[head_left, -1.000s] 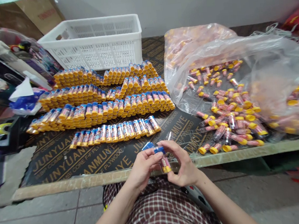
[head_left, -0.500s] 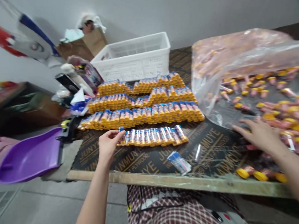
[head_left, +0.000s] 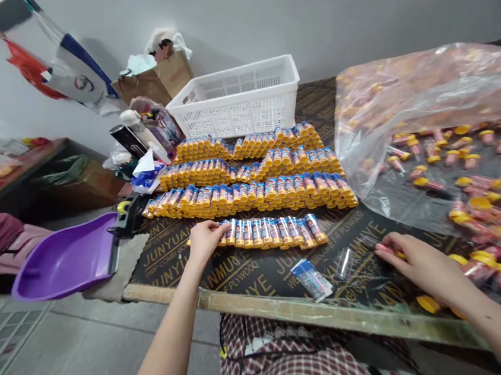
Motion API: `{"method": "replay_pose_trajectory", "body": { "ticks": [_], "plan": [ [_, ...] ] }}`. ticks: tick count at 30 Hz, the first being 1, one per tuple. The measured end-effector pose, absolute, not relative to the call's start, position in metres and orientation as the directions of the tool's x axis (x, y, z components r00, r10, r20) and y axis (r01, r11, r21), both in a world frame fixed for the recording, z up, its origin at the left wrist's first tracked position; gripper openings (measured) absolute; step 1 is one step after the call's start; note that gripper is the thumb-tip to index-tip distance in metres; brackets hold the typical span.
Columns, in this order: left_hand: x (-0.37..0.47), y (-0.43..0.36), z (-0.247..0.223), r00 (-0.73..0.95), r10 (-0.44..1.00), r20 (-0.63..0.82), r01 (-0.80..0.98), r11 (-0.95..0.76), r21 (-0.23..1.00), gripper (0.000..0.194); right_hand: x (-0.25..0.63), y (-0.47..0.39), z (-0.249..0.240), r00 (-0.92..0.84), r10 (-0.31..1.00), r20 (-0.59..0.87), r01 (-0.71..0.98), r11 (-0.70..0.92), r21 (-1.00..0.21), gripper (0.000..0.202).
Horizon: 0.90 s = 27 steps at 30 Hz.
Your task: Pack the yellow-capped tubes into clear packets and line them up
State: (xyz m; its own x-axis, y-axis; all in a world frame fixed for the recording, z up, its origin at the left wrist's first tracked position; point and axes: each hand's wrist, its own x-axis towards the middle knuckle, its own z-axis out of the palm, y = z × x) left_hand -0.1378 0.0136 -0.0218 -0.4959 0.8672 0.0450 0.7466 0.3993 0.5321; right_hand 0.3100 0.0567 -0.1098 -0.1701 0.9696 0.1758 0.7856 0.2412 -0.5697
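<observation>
My left hand is at the left end of the front row of small labelled tubes, which have yellow caps and blue-topped wrappers. Its thumb and fingertips are closed on a tube there; the hand partly covers the row's end. On the right, my right hand pinches a small pink tube with a yellow cap, just above the board. Loose pink tubes with yellow caps lie to its right. Between the hands are a stack of printed labels and a clear plastic piece.
Stacked rows of labelled tubes stand behind the front row, with a white plastic basket beyond. A clear bag of tubes spreads at right. A purple dustpan juts out at left. The wooden table edge runs in front.
My right hand has drawn back left from the loose pile and now holds a pink tube. My left hand remains at the row's left end, slightly farther along it. The view has shifted.
</observation>
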Motion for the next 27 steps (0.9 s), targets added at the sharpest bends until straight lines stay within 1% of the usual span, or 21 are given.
{"method": "replay_pose_trajectory", "body": {
  "ticks": [1,2,4,5,6,7,9,10,12,13,15,19,22,24,25,26,27],
  "plan": [
    [-0.133,0.012,-0.020,-0.494,0.865,0.090,0.762,0.381,0.524,0.034,0.308,0.051,-0.108,-0.247,0.964,0.096,0.856,0.264,-0.444,0.019],
    [-0.125,0.009,-0.018,-0.500,0.853,0.152,0.768,0.355,0.533,0.035,0.307,0.047,-0.105,-0.291,0.956,0.040,0.895,0.287,-0.343,0.017],
    [-0.103,0.002,-0.017,-0.505,0.822,0.264,0.756,0.273,0.595,0.032,0.305,0.040,-0.100,-0.309,0.950,0.045,0.915,0.310,-0.258,0.017],
    [-0.087,-0.004,-0.019,-0.485,0.829,0.278,0.742,0.221,0.633,0.030,0.303,0.037,-0.098,-0.309,0.949,0.069,0.916,0.316,-0.245,0.018],
    [-0.070,-0.009,-0.022,-0.435,0.864,0.254,0.726,0.170,0.667,0.027,0.301,0.034,-0.095,-0.304,0.947,0.101,0.911,0.320,-0.259,0.019],
    [-0.053,-0.015,-0.026,-0.344,0.921,0.180,0.710,0.130,0.693,0.024,0.298,0.031,-0.093,-0.288,0.948,0.139,0.901,0.317,-0.296,0.021],
    [-0.018,-0.024,-0.037,-0.144,0.990,-0.001,0.700,0.102,0.707,0.020,0.290,0.025,-0.088,-0.225,0.953,0.204,0.854,0.294,-0.430,0.025],
    [-0.004,-0.027,-0.044,-0.097,0.993,-0.065,0.716,0.115,0.688,0.019,0.286,0.021,-0.085,-0.188,0.957,0.221,0.814,0.278,-0.511,0.027],
    [0.016,-0.030,-0.055,-0.076,0.987,-0.138,0.772,0.146,0.619,0.018,0.279,0.012,-0.079,-0.128,0.966,0.223,0.719,0.245,-0.650,0.029],
    [0.021,-0.030,-0.060,-0.089,0.985,-0.151,0.793,0.161,0.588,0.017,0.275,0.008,-0.075,-0.107,0.970,0.219,0.675,0.233,-0.700,0.030],
    [0.025,-0.028,-0.065,-0.112,0.981,-0.157,0.810,0.182,0.558,0.014,0.270,-0.001,-0.069,-0.085,0.972,0.217,0.613,0.223,-0.758,0.028],
    [0.023,-0.027,-0.064,-0.110,0.982,-0.156,0.806,0.180,0.564,0.012,0.261,-0.015,-0.062,-0.057,0.968,0.243,0.535,0.235,-0.811,0.024],
    [0.022,-0.029,-0.063,-0.103,0.987,-0.121,0.801,0.155,0.579,0.009,0.253,-0.022,-0.061,-0.023,0.971,0.238,0.453,0.222,-0.863,0.015],
    [0.023,-0.029,-0.063,-0.117,0.990,-0.077,0.766,0.139,0.628,0.009,0.248,-0.026,-0.060,-0.002,0.969,0.249,0.411,0.228,-0.883,0.010],
    [0.024,-0.030,-0.063,-0.129,0.989,-0.069,0.723,0.141,0.677,0.010,0.246,-0.028,-0.059,0.005,0.966,0.257,0.396,0.235,-0.888,0.009],
    [0.024,-0.030,-0.062,-0.143,0.986,-0.080,0.651,0.155,0.743,0.012,0.244,-0.031,-0.059,0.008,0.965,0.261,0.379,0.239,-0.894,0.009],
    [0.025,-0.029,-0.062,-0.158,0.980,-0.118,0.543,0.186,0.819,0.014,0.242,-0.033,-0.058,0.008,0.966,0.259,0.357,0.239,-0.903,0.010]
  ]
}}
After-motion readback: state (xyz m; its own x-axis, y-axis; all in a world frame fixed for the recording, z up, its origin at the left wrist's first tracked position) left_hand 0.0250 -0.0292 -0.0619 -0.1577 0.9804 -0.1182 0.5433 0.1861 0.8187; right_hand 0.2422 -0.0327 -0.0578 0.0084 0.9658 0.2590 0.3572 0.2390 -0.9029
